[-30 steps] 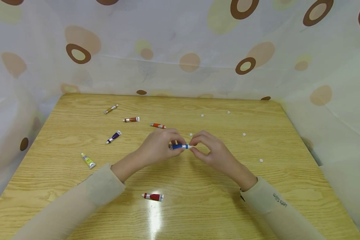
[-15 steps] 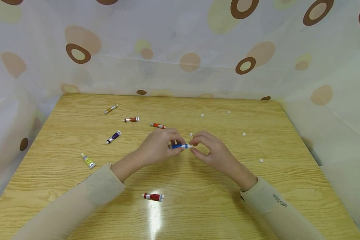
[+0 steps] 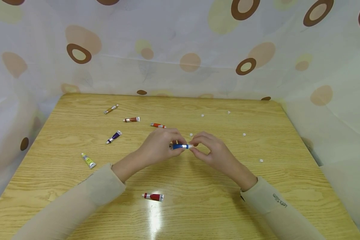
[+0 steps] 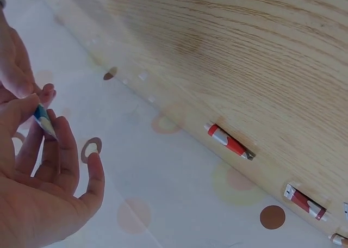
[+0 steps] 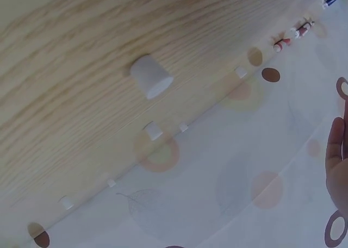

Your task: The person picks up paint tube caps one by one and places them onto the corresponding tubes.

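A blue paint tube (image 3: 180, 146) lies level between my two hands, above the middle of the table. My left hand (image 3: 158, 145) pinches its body between thumb and fingers, and its crimped end pokes out behind the fingertips. Thumb and forefinger of my right hand (image 3: 211, 146) pinch the tube's white end (image 3: 190, 146), which their tips partly cover. In the left wrist view the blue tube (image 4: 43, 120) points toward the other hand. Only some fingers of the right hand (image 5: 338, 161) show in the right wrist view.
Left on the wooden table (image 3: 204, 206) lie yellow (image 3: 88, 160), purple (image 3: 114, 137), ochre (image 3: 111, 109), brown (image 3: 131, 119) and orange (image 3: 158, 125) paint tubes. A red tube (image 3: 152, 197) lies nearer. Several small white caps (image 3: 261, 160) are scattered right. A patterned curtain (image 3: 174, 43) surrounds the back.
Both hands keep their place and their grip. The blue tube's visible markings have shifted slightly between the fingers; the other tubes and caps lie as before.
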`<move>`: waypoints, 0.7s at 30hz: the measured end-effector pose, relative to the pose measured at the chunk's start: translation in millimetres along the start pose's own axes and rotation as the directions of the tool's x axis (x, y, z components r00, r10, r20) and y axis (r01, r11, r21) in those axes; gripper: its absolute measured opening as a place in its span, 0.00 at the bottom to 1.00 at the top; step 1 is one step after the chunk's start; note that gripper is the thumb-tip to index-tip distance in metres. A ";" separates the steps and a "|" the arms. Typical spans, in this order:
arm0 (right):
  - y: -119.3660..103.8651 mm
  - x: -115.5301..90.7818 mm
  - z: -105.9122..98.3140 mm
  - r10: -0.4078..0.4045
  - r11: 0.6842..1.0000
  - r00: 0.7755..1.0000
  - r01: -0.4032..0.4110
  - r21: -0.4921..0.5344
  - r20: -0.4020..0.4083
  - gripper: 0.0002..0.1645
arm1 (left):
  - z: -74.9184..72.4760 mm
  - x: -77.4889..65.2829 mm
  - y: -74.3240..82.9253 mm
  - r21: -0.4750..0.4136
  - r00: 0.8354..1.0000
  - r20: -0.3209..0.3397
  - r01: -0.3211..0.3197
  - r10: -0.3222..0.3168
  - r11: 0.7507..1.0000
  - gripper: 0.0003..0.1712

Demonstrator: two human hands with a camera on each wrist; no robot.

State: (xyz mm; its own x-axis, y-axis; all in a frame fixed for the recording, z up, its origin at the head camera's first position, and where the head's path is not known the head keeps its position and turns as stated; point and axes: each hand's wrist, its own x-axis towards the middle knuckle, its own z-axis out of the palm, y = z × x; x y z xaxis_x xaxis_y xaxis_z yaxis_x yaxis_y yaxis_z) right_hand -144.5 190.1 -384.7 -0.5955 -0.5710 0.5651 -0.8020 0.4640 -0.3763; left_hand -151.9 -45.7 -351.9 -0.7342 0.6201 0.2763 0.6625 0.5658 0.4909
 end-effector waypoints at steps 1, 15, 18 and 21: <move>0.0 -0.2 -0.2 -0.003 1.000 1.000 0.003 -0.001 -0.002 0.14 | 0.0 0.1 0.1 -0.002 1.000 0.001 0.005 -0.005 1.000 0.05; -0.9 2.4 -1.1 -0.062 0.998 0.998 0.062 -0.020 -0.019 0.14 | 0.7 1.5 1.0 0.027 1.000 -0.006 -0.029 0.030 0.999 0.06; -1.9 3.0 -2.1 -0.038 0.999 0.999 0.038 -0.011 -0.008 0.12 | 1.5 2.3 0.9 0.042 0.998 -0.025 -0.057 0.059 0.997 0.06; -2.9 3.7 -3.2 -0.002 1.000 1.000 0.002 -0.004 0.001 0.11 | 2.0 3.5 0.3 0.051 0.997 -0.036 -0.069 0.070 0.996 0.07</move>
State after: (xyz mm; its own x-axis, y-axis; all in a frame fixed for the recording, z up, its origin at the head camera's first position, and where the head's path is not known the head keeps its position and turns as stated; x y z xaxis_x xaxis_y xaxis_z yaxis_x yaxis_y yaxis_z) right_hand -144.2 188.9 -379.2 -0.5938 -0.5727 0.5652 -0.8031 0.4655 -0.3720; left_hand -153.9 -42.2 -352.5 -0.6906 0.6384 0.3398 0.7180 0.5487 0.4283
